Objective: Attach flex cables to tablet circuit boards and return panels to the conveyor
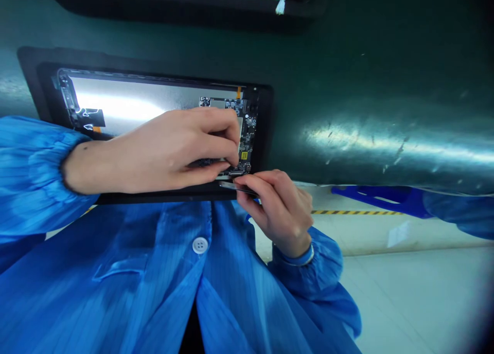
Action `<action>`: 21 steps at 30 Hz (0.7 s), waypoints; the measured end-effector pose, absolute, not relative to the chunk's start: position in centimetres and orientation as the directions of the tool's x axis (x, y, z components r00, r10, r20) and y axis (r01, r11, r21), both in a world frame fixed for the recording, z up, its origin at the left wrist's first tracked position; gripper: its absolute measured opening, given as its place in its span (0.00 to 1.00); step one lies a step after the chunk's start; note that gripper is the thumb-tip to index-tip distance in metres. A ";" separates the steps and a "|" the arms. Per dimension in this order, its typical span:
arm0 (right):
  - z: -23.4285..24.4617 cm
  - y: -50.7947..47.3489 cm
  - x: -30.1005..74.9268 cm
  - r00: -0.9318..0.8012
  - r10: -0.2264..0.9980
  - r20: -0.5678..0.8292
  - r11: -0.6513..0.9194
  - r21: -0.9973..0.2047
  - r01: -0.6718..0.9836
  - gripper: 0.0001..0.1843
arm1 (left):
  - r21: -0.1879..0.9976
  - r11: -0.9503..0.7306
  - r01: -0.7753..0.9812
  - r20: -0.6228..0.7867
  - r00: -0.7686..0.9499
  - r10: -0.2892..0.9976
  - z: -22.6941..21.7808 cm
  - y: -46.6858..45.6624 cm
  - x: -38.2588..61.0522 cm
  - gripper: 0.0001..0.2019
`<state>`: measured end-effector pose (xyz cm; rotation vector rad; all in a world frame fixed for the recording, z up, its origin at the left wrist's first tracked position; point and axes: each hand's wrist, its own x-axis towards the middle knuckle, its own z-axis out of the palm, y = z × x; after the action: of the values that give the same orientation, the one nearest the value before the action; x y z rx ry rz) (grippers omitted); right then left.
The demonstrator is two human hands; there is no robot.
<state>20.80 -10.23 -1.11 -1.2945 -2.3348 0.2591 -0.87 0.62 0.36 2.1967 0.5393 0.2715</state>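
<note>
An opened tablet (127,94) with a shiny metal back panel lies in a black tray (266,133) close to my body. Its circuit board (247,125) shows at the right end, with a small yellow label on it. My left hand (177,148) reaches across the panel, fingers bent down onto the lower part of the board. Its fingertips and thumb are drawn together there, and whatever lies between them is hidden. At the board's near right corner my right hand (276,205) grips metal tweezers (228,186), whose tips point left, just below my left thumb.
Another black tray (185,6) with several small patterned parts stands at the far side of the green mat (366,86). Beyond the table's near edge, a blue plastic object (386,200) and a blue sleeve (459,212) are at right. Yellow-black tape (355,212) marks the floor.
</note>
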 end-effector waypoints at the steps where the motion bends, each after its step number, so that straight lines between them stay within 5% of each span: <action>1: -1.2 -10.3 20.9 -0.453 0.835 0.312 0.546 -0.371 0.751 0.05 | 0.782 -0.553 0.287 0.008 0.883 0.470 0.3 0.6 -0.9 0.14; 21: -1.6 -10.8 21.4 -0.474 0.804 0.359 0.582 -0.308 0.753 0.07 | 0.787 -0.562 0.256 0.044 0.884 0.465 -0.3 0.4 -1.0 0.14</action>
<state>21.39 -10.82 -1.59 -1.2447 -2.3478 0.1469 -0.97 0.41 -0.31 2.1923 0.5163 0.3118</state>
